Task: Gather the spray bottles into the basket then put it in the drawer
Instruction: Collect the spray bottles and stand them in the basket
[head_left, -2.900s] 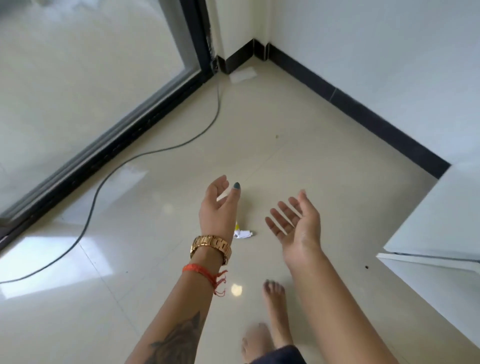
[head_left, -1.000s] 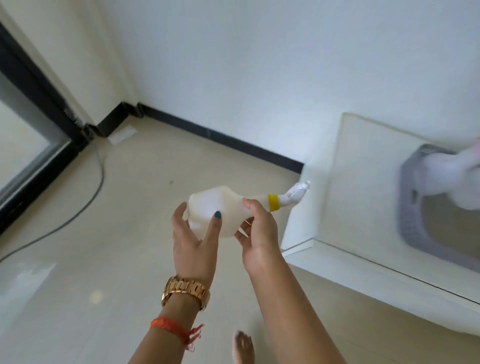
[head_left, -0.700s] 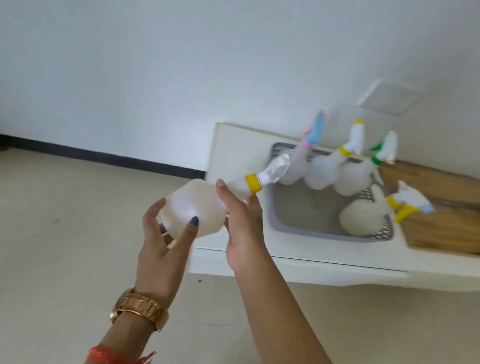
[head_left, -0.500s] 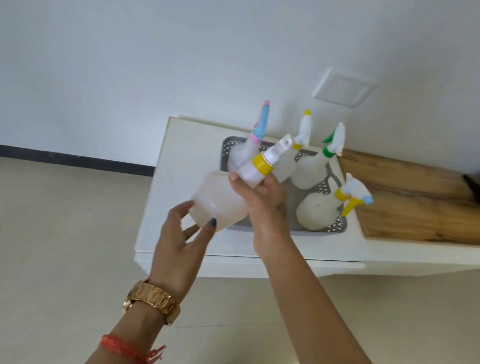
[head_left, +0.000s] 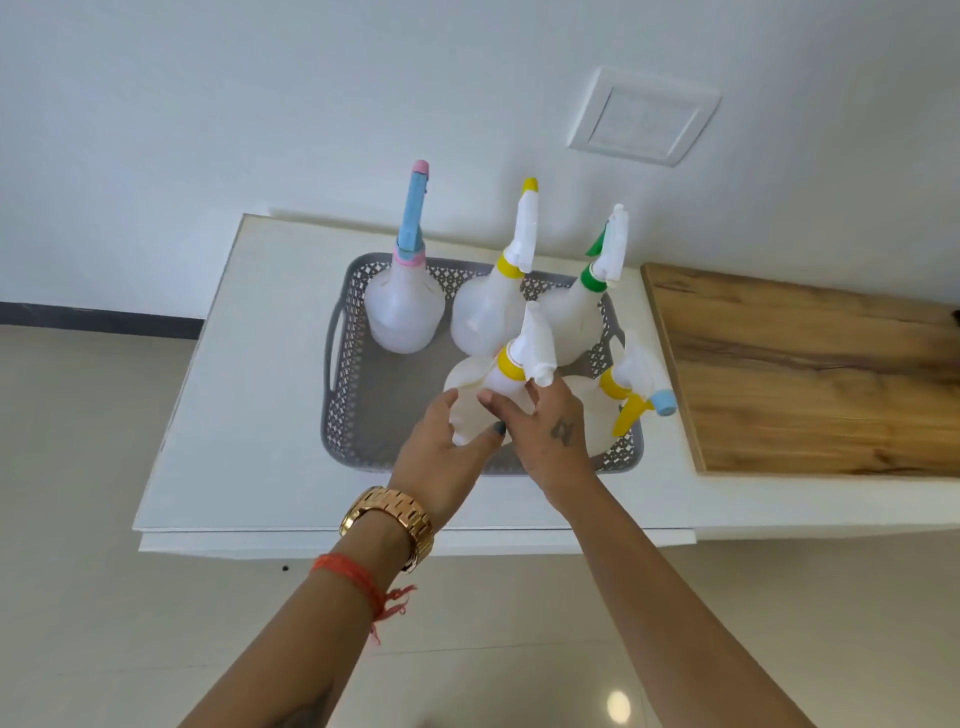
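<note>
While in the basket (head_left: 340, 374), spray bottle (head_left: 511, 371) between both hands' fingers (head_left: 441, 415).

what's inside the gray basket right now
Five spray bottles stand in the gray basket: three at the back, one front right, and one both hands are setting down. The hands cover its lower part and the basket floor beneath.

No brand, label, number or sign can be read anywhere in the head view. The only mark that resembles writing is a small dark tattoo (head_left: 562, 432) on the back of the right hand (head_left: 550, 441), and its characters are too small and blurred to make out. The spray bottle (head_left: 511, 387) just beyond that hand's fingertips shows plain white plastic with no print.
</note>
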